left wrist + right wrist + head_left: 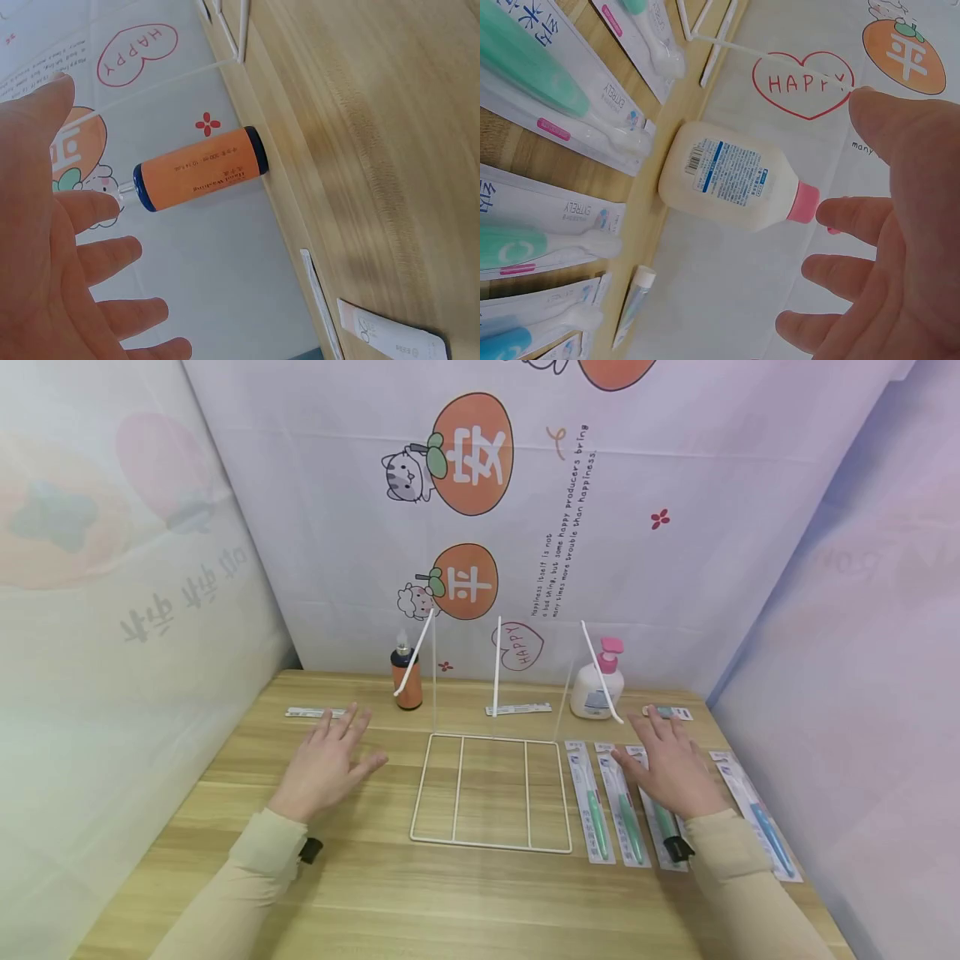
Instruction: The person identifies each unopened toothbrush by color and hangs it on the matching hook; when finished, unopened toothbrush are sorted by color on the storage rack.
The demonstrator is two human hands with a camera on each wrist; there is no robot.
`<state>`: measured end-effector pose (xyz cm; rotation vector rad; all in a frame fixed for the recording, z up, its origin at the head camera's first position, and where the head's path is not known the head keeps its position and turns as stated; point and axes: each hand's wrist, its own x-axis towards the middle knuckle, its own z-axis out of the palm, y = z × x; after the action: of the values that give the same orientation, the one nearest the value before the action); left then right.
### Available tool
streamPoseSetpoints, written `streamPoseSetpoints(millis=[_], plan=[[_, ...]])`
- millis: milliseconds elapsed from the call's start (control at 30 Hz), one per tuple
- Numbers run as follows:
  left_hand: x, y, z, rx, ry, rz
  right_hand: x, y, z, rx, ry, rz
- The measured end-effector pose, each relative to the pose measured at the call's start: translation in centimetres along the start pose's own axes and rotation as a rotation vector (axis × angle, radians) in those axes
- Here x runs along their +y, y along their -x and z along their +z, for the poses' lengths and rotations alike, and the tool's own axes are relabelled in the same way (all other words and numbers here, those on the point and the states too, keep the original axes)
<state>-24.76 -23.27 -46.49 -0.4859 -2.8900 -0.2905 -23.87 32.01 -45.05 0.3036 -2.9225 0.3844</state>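
Observation:
My left hand [322,770] hovers over the left side of the table, palm down with fingers spread, and holds nothing. Behind it stands an orange pump bottle [202,169] with a dark cap and base, labelled hand washing. On the other side my right hand [675,772], also empty with straight fingers, is above a row of packaged toothbrushes. Green toothbrushes [596,822] lie left of and under it, a blue toothbrush [771,839] to its right. A white bottle [727,176] with a pink pump stands beyond its fingertips.
Between the hands stands a white wire rack [491,845] with upward prongs [497,668]. Along the back lie slim white packs [517,709] and a small tube [635,304] with a white cap. A flat white pack [394,334] lies by the left hand. Printed cloth [337,568] encloses the table.

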Motion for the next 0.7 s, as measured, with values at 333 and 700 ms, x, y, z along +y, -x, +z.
streamPoseSetpoints(millis=[333,700], plan=[[0.4,0.4,0.8,-0.001,-0.011,0.009,0.2,-0.2,0.1,-0.001,-0.02,-0.012],[4.5,3.1,3.8,-0.153,0.272,0.102,-0.3,-0.4,0.1,-0.016,-0.01,-0.018]])
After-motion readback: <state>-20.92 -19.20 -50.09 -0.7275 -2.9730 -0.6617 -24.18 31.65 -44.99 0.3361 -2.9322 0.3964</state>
